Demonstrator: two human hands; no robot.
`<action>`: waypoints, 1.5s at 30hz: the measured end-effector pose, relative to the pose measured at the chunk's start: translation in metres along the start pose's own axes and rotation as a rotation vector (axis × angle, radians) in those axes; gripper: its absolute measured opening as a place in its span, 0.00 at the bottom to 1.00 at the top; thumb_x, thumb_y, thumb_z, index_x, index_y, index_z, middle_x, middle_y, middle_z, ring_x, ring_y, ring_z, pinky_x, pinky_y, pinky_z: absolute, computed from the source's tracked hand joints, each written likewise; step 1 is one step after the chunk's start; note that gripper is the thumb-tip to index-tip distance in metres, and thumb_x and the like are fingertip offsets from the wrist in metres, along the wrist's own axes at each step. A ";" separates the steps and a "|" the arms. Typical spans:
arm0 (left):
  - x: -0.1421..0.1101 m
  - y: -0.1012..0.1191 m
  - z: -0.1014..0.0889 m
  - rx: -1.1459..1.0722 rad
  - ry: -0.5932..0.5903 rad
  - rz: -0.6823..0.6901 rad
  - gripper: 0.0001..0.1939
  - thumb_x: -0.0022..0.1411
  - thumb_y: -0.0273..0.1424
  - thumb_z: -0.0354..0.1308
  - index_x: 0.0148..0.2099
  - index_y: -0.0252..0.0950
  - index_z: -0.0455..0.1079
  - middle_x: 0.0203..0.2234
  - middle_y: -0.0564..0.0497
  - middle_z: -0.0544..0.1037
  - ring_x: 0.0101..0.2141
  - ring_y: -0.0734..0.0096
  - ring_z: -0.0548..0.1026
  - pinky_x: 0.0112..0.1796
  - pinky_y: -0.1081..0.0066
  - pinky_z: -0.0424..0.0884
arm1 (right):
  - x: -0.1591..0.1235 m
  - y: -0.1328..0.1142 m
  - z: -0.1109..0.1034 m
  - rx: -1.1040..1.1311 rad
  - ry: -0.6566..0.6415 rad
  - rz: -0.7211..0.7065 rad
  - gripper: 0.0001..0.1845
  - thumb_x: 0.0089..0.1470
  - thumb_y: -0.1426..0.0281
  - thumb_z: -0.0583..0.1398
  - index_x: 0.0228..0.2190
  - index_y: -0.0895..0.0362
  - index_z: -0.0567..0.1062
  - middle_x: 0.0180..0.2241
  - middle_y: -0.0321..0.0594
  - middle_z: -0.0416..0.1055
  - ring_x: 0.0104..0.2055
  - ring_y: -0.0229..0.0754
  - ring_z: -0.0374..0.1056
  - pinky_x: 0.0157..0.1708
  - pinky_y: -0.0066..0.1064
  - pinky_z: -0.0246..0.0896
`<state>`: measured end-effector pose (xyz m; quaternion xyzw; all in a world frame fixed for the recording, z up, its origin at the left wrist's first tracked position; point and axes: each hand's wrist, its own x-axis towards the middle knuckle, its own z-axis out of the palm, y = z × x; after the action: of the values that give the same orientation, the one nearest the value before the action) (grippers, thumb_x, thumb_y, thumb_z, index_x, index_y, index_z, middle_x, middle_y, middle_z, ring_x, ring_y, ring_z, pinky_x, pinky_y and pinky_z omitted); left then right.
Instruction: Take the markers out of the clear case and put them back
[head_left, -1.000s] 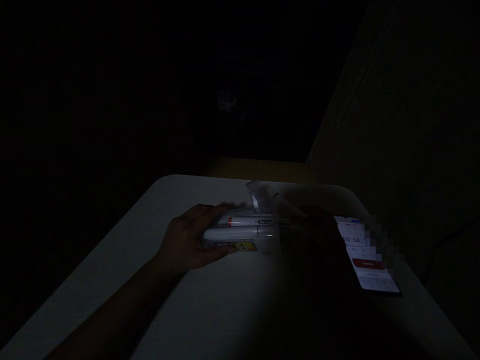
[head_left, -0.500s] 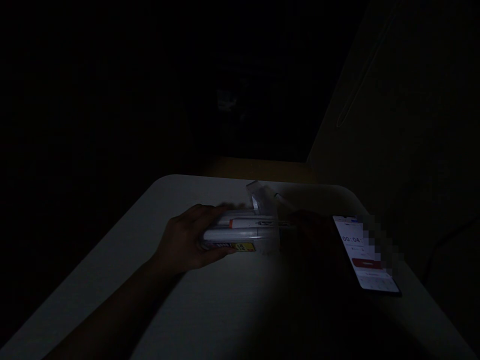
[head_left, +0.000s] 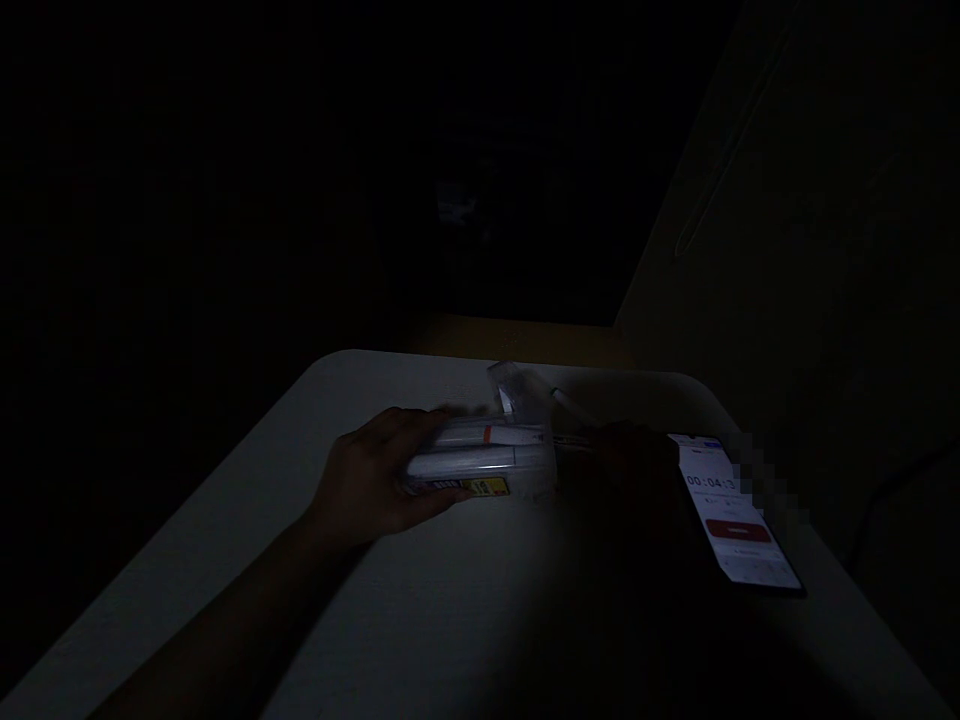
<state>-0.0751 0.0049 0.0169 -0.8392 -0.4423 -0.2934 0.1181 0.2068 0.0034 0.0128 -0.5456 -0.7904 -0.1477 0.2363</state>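
My left hand (head_left: 379, 470) is wrapped around the left end of a clear plastic case (head_left: 525, 487) lying on its side, with white markers inside and a yellow label on its near side. A white marker (head_left: 514, 436) with an orange band sticks out of the case's right end. My right hand (head_left: 634, 455), very dark, is closed at the outer end of that marker; its fingers are hard to see. Another white marker (head_left: 574, 406) with a green tip slants from behind the case toward my right hand. Whether that hand also holds it, I cannot tell.
A clear flap (head_left: 504, 385) stands up at the case's far right end. To the right, a phone (head_left: 739, 515) with a lit timer screen lies on the white table (head_left: 420, 620). A wall with a hanging cord (head_left: 705, 205) rises on the right. The room is very dark.
The orange-banded marker has slid to the right, farther out of the case, along with my right hand. My left hand and the case have stayed nearly still.
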 end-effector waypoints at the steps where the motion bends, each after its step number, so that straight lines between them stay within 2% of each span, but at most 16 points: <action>1: -0.001 0.000 0.001 0.004 0.012 -0.015 0.34 0.50 0.48 0.58 0.56 0.39 0.57 0.42 0.45 0.73 0.39 0.61 0.73 0.35 0.65 0.72 | 0.001 0.002 0.001 -0.009 -0.001 0.003 0.19 0.56 0.62 0.54 0.46 0.58 0.67 0.46 0.43 0.65 0.46 0.41 0.63 0.46 0.41 0.60; 8: -0.005 -0.001 0.008 0.018 0.057 -0.140 0.34 0.49 0.49 0.58 0.55 0.39 0.58 0.43 0.45 0.72 0.40 0.60 0.73 0.37 0.64 0.72 | 0.005 0.017 0.007 -0.029 -0.008 0.015 0.17 0.57 0.64 0.54 0.46 0.58 0.67 0.47 0.43 0.65 0.45 0.39 0.65 0.44 0.38 0.64; 14: -0.008 0.001 0.012 0.007 0.077 -0.233 0.34 0.48 0.50 0.59 0.54 0.38 0.60 0.43 0.44 0.72 0.41 0.59 0.73 0.37 0.62 0.73 | 0.002 0.017 0.011 -0.011 -0.036 -0.009 0.17 0.57 0.64 0.54 0.46 0.59 0.67 0.46 0.43 0.66 0.44 0.39 0.65 0.43 0.37 0.64; 23: -0.007 0.001 0.011 0.010 0.067 -0.219 0.35 0.47 0.49 0.60 0.53 0.36 0.61 0.43 0.44 0.72 0.41 0.61 0.73 0.40 0.63 0.72 | -0.003 0.010 0.015 -0.011 -0.080 0.002 0.17 0.57 0.63 0.54 0.46 0.59 0.67 0.46 0.44 0.66 0.44 0.39 0.65 0.43 0.38 0.64; 36: -0.005 0.002 0.010 -0.010 0.063 -0.226 0.34 0.48 0.50 0.58 0.54 0.39 0.61 0.43 0.45 0.73 0.41 0.59 0.73 0.39 0.62 0.72 | -0.003 0.011 0.019 -0.024 -0.055 0.034 0.19 0.56 0.63 0.54 0.47 0.59 0.66 0.48 0.44 0.64 0.46 0.41 0.64 0.45 0.40 0.63; 45: -0.006 -0.001 0.010 -0.010 0.051 -0.201 0.34 0.48 0.49 0.59 0.54 0.38 0.60 0.44 0.45 0.73 0.42 0.59 0.73 0.38 0.62 0.72 | -0.002 0.022 0.021 0.009 -0.048 0.020 0.16 0.57 0.64 0.54 0.45 0.58 0.67 0.46 0.43 0.66 0.44 0.38 0.65 0.43 0.37 0.64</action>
<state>-0.0742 0.0058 0.0055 -0.7835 -0.5197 -0.3272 0.0950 0.2232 0.0195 -0.0069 -0.5558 -0.7910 -0.1286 0.2213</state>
